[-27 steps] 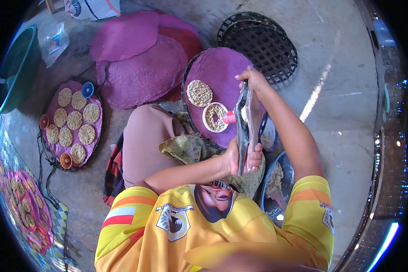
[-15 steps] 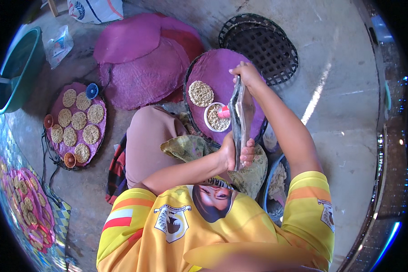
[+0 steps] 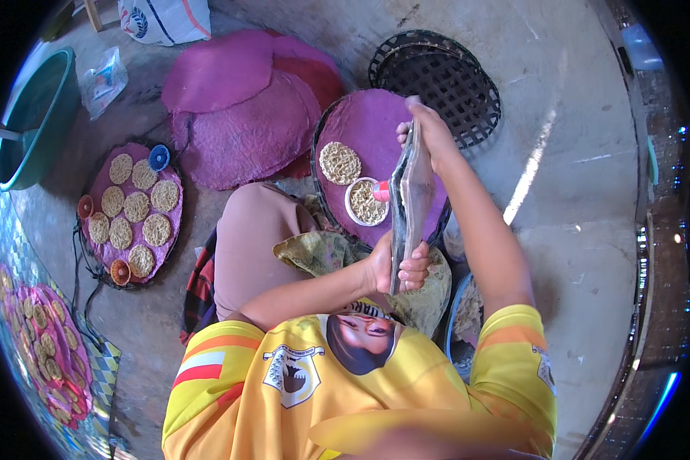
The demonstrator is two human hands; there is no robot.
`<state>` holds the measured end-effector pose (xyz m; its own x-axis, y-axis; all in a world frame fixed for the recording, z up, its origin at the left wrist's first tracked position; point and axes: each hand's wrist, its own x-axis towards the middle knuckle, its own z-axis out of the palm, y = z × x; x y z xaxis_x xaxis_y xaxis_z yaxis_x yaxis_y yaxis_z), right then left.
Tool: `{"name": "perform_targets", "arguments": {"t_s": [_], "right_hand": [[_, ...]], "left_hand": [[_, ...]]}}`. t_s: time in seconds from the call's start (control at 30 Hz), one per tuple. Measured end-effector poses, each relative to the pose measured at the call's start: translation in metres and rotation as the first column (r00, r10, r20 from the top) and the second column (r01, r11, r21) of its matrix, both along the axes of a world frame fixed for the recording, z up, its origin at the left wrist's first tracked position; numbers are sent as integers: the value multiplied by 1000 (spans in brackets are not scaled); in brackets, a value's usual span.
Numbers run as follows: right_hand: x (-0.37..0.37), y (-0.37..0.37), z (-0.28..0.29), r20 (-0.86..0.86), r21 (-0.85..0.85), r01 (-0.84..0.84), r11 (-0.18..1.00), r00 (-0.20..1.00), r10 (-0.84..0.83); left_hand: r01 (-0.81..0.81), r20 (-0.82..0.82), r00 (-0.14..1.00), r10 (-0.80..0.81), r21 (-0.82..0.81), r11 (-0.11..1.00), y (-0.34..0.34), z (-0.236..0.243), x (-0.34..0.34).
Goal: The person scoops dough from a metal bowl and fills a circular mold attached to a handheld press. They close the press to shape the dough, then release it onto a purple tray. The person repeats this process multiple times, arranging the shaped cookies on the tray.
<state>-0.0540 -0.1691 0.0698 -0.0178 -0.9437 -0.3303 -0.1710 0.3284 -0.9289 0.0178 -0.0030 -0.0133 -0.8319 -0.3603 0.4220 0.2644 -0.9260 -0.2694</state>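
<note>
A long two-board wooden press (image 3: 411,184) stands on edge over a round tray, with a red nozzle (image 3: 380,192) poking from its left side. My left hand (image 3: 383,264) is closed around the near end of the press. At the far end, my right hand (image 3: 433,134) is closed around both boards. Just below the nozzle, a white ring (image 3: 349,207) lies on the tray's purple cloth (image 3: 379,126), with pale noodle-like strands (image 3: 368,205) inside it. A finished-looking round of strands (image 3: 340,162) lies beside the ring. The press hides part of the tray.
Left of my knee, a second tray (image 3: 165,238) holds several strand rounds and small coloured rings. Purple cloths (image 3: 238,138) are stacked beyond. Dark woven trays (image 3: 445,84) lie at the back right, a green tub (image 3: 42,115) far left. A bowl of dough-like mass (image 3: 468,310) sits by my right side.
The press has shifted slightly to the right relative to the ring, and less of the red nozzle shows. My right hand has re-set its grip a little at the far end.
</note>
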Motion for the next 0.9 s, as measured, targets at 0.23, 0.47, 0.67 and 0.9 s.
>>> {"name": "perform_targets", "arguments": {"t_s": [0.23,0.47,0.67,0.9], "right_hand": [[-34,69,-56,585,212,-95,973,809,-49],[-36,94,-92,89,24,3,1000,996,-6],[-35,122,-82,-814,-456,-594,663,580,-40],[-27,137,-81,-912,-389,-654,649,372,-171]], "left_hand": [[-74,-233,971,60,-52,996,3,4,4],[-187,-206,965,163,-104,977,-12,1,28],[-322,-9,943,331,-261,910,-27,-17,102],[-537,364,641,676,-416,734,-35,-57,197]]}}
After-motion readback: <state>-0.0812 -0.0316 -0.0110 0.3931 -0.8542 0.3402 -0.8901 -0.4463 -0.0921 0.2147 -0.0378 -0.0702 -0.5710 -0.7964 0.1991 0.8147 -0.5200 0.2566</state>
